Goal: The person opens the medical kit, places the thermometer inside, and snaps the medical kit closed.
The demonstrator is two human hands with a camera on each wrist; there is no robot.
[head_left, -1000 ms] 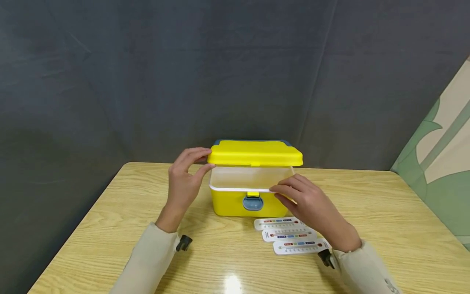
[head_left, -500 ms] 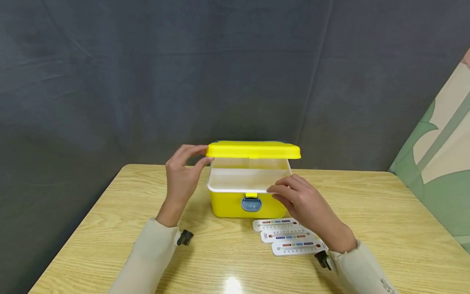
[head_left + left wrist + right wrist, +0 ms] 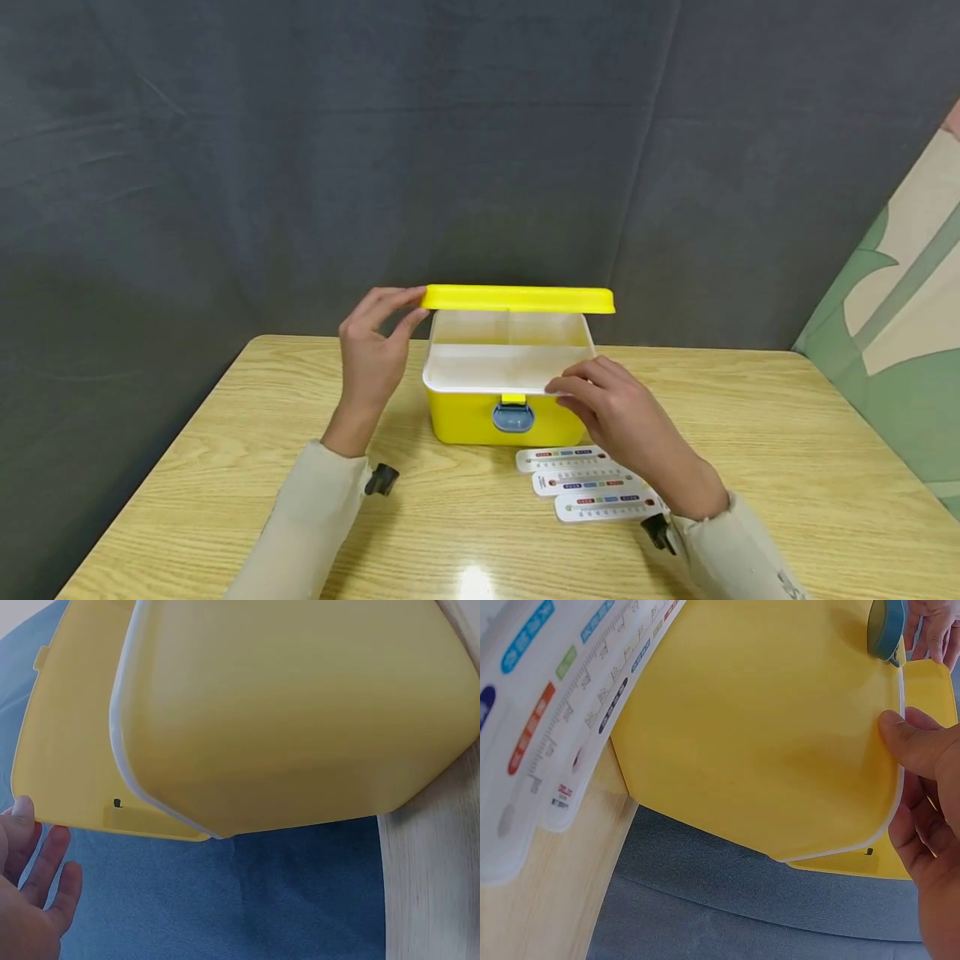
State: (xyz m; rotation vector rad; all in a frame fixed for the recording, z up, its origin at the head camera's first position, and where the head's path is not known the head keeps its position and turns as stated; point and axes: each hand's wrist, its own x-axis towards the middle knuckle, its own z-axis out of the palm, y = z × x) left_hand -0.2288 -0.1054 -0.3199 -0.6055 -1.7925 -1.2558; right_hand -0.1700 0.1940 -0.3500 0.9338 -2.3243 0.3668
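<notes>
A yellow storage box [image 3: 465,421] stands on the table with its yellow lid [image 3: 517,298] raised and tilted back. Between thumb and fingers, my left hand [image 3: 372,358] holds the lid's left front corner; in the left wrist view that hand [image 3: 34,877] is at the lid's edge. My right hand [image 3: 618,408] grips the box's white front rim near the right corner, thumb outside, as the right wrist view shows. Inside, a white divided interior [image 3: 487,365] is visible. A blue latch [image 3: 513,417] hangs at the front.
Three white thermometers, a rear one [image 3: 558,458], a middle one [image 3: 581,482] and a front one [image 3: 603,506], lie before the box's right side, partly beneath my right forearm. Behind the wooden table [image 3: 225,483] hangs a dark curtain [image 3: 337,167]. A patterned panel [image 3: 900,317] is at right.
My left hand has lifted the lid's front edge up and back, so more of the divided interior shows. The right hand has stayed on the front rim.
</notes>
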